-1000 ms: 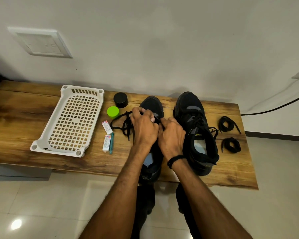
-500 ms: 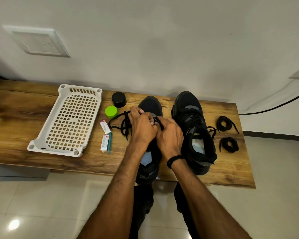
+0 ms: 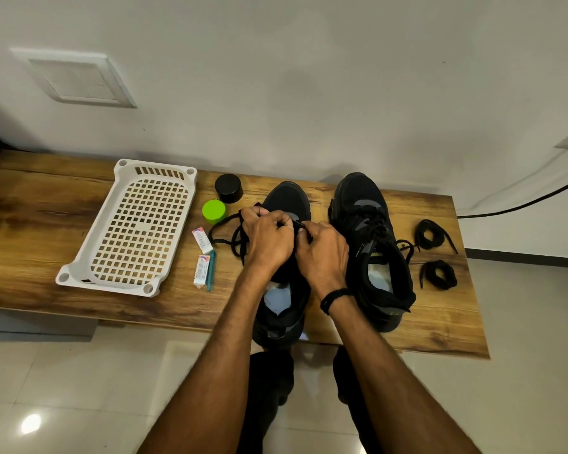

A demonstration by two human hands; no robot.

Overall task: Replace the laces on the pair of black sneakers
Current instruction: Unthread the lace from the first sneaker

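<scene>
Black lace (image 3: 225, 239) pinched in both hands, left hand (image 3: 268, 239) and right hand (image 3: 325, 253) with fingers closed on it over left sneaker (image 3: 287, 198) at frame centre; right sneaker (image 3: 371, 244) laced; two coiled laces (image 3: 435, 253) at bench (image 3: 30, 208) right, seemingly unused; roughly early stage

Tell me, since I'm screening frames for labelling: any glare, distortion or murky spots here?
Head view: wide-angle bending bows the bench edges; a lamp's glare spot on the floor tiles; black lace and left sneaker blend, murky under both hands; otherwise sharp.
</scene>
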